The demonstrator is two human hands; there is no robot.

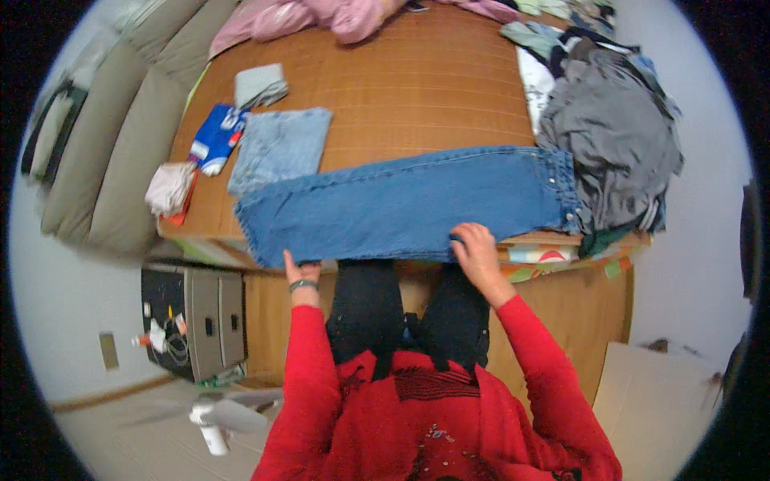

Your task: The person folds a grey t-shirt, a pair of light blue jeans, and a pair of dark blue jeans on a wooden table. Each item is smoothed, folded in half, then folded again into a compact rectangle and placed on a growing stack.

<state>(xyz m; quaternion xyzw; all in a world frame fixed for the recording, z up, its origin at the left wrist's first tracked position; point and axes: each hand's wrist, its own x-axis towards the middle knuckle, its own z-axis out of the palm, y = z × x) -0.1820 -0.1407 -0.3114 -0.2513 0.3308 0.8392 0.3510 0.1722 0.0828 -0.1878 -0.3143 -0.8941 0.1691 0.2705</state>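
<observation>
A pair of blue jeans (401, 204), folded lengthwise, lies across the near edge of the bed, waistband at the right and leg hems at the left. My right hand (479, 256) has its fingers closed on the near edge of the jeans, right of the middle. At the same edge near the hems is my left hand (302, 272), thumb stretched up and apart from the fingers, whose tips are partly hidden by the denim. Just beyond the hem end lies a folded light-blue denim garment (281, 148), partly overlapped by the jeans.
Left on the bed are a folded grey cloth (261, 86), a blue printed garment (218, 140) and a pale pink folded piece (170, 188). A heap of dark clothes (613, 128) fills the right side. Pink bedding (321, 16) lies at the far end. A cabinet (212, 317) stands lower left.
</observation>
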